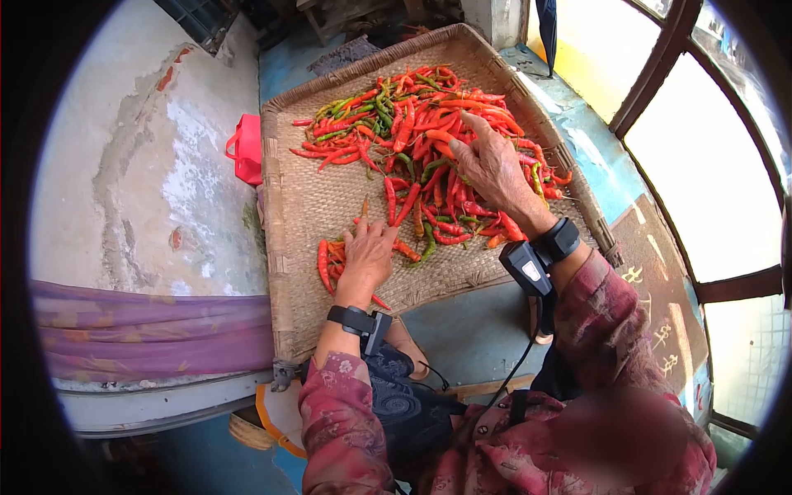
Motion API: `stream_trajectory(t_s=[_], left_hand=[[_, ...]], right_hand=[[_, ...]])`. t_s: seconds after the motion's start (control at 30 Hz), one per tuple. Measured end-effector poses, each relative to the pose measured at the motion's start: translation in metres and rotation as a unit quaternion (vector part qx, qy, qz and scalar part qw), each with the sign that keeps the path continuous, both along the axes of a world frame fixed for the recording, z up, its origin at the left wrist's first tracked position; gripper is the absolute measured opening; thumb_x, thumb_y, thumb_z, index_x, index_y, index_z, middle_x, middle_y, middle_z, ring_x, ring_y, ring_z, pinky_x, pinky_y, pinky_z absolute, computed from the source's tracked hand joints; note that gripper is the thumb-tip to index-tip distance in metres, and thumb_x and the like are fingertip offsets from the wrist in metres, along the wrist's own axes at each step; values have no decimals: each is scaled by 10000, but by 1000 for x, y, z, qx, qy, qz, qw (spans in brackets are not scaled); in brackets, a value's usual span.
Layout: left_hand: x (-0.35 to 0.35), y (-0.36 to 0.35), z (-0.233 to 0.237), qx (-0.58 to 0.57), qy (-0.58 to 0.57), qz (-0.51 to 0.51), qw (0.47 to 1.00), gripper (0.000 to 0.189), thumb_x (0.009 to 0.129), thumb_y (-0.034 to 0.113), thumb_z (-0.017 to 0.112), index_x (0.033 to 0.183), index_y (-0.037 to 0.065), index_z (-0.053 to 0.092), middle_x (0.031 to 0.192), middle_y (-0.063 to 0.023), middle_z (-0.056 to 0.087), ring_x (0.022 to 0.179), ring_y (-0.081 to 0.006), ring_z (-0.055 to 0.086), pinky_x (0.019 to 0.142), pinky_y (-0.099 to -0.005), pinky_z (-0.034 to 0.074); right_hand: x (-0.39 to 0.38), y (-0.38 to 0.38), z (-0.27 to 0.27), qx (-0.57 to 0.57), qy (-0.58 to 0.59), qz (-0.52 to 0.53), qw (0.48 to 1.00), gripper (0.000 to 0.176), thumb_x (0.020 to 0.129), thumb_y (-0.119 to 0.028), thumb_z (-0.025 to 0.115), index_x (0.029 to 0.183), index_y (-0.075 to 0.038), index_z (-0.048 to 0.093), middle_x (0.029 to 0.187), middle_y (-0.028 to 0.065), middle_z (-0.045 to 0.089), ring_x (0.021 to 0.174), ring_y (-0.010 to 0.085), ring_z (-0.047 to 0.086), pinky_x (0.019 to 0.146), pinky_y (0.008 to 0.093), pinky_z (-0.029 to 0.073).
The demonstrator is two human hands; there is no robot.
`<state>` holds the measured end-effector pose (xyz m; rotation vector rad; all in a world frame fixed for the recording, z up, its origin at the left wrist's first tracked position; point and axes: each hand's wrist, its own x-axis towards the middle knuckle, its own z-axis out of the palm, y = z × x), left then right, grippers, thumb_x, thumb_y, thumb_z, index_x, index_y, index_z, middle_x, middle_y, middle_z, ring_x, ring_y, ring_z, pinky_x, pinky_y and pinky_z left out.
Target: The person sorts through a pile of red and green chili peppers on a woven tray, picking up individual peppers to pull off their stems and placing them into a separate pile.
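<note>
A large pile of red chili peppers (404,124), with some green and orange ones among them, lies on a wide woven bamboo tray (318,198). My right hand (495,169) reaches over the pile, its index finger and thumb stretched apart against the peppers. My left hand (370,254) rests lower on the tray, palm down, fingers spread over a smaller group of chili peppers (323,264). An orange-brown pepper (365,207) pokes out just beyond the left fingertips. Whatever lies beneath the left palm is hidden.
A raised rim (276,239) runs round the tray. Left of it are a red bag (246,150), a worn wall (190,206) and a purple cloth (157,330). Windows (709,165) line the right side, and a dark folded umbrella (547,33) hangs at the back.
</note>
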<state>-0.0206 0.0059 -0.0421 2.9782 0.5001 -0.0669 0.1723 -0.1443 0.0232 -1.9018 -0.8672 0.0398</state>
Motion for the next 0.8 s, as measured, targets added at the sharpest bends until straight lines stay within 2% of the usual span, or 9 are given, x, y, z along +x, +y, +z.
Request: stream_trajectory(t_s=[0.07, 0.13, 0.33, 0.43, 0.53, 0.6, 0.67, 0.73, 0.8], left_hand=[[5, 0, -19, 129, 26, -51, 990, 316, 758, 49, 577, 1068, 79, 528, 1096, -87, 513, 1107, -299, 452, 902, -589, 330], [7, -2, -18, 132, 22, -53, 990, 286, 759, 35, 557, 1039, 87, 526, 1057, -91, 512, 1076, -288, 472, 873, -584, 343], [5, 11, -6, 63, 32, 15, 997, 267, 763, 24, 548, 1024, 72, 518, 1014, -110, 513, 1012, -295, 510, 830, -535, 388], [4, 28, 1, 3, -108, 45, 993, 207, 780, 26, 535, 985, 43, 508, 1007, -143, 524, 962, -323, 532, 786, -453, 430], [7, 31, 22, -117, -238, 87, 960, 165, 818, 43, 516, 979, 20, 487, 976, -171, 551, 904, -332, 557, 742, -394, 447], [7, 24, 38, -285, -308, 107, 902, 166, 856, 65, 498, 1013, 14, 472, 945, -163, 575, 867, -278, 570, 750, -352, 442], [10, 20, 41, -318, -329, 110, 882, 150, 885, 89, 479, 1023, 29, 486, 947, -117, 586, 838, -196, 560, 756, -313, 438], [13, 13, 40, -534, -370, 115, 752, 123, 892, 102, 479, 994, 43, 511, 952, -73, 577, 824, -134, 527, 753, -297, 429], [16, 6, 40, -550, -360, 94, 748, 115, 891, 109, 486, 982, 52, 525, 921, -42, 559, 828, -117, 507, 763, -292, 422]], right_hand=[[-8, -4, 6, -2, -38, 39, 999, 460, 833, -175, 581, 1201, 56, 430, 602, 179, 583, 646, 329, 622, 584, 412, 474], [-12, -5, 9, -21, -24, 60, 998, 402, 830, -162, 584, 1155, 42, 465, 600, 178, 583, 649, 332, 621, 590, 403, 477], [-16, -2, 1, -27, -29, 116, 992, 276, 826, -141, 576, 1051, 16, 540, 666, 191, 600, 654, 333, 621, 588, 394, 485], [-18, 1, -10, 12, -65, 146, 987, 223, 820, -107, 583, 1016, -2, 573, 593, 105, 532, 521, 199, 530, 501, 331, 415], [-27, 5, -15, -42, -55, 182, 981, 196, 817, -107, 579, 982, -1, 585, 635, 123, 577, 588, 237, 598, 549, 349, 463], [-33, 9, -23, -67, -57, 204, 975, 201, 816, -112, 581, 985, -3, 587, 654, 126, 586, 604, 246, 604, 564, 355, 471], [-42, 12, -25, -58, -54, 211, 974, 241, 809, -123, 594, 1026, -19, 585, 692, 121, 592, 646, 268, 608, 595, 356, 482], [-47, 19, -32, -18, -59, 221, 973, 270, 795, -140, 592, 1034, -18, 562, 821, 195, 584, 754, 362, 602, 656, 420, 490], [-54, 19, -33, -19, -56, 230, 971, 289, 778, -120, 626, 1027, 2, 543, 918, 207, 552, 823, 370, 586, 690, 417, 486]])
